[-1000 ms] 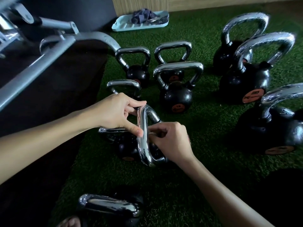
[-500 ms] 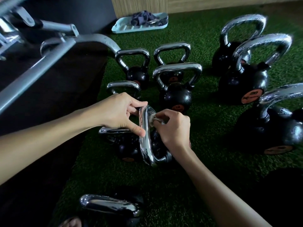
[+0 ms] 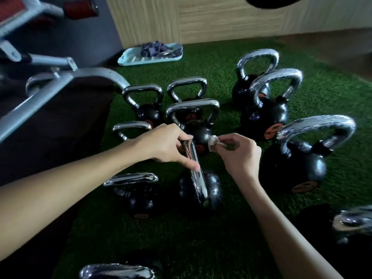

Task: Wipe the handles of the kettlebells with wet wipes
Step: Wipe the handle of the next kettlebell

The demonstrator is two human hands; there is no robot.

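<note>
Chrome handle (image 3: 198,178) is being pinched steady by the left hand (image 3: 167,146). Right hand (image 3: 241,156) is pinching the wet wipe (image 3: 213,142) beside it, and should probably be wrapping it round the bar.

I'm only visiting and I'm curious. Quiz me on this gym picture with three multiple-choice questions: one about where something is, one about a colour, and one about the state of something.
1. Where does the light-blue tray lie?
A. by the wooden wall
B. on top of a kettlebell
C. beside the person's elbow

2. What colour is the turf?
A. red
B. green
C. white

3. What is happening with the wipe?
A. it lies on the turf
B. it is wrapped round a handle
C. the right hand pinches it, apart from the handle that the left hand grips

Answers:
1 A: the tray sits at the turf's far edge, close to the wall.
2 B: the floor covering is green throughout.
3 C: a gap shows between wipe and handle.
</note>
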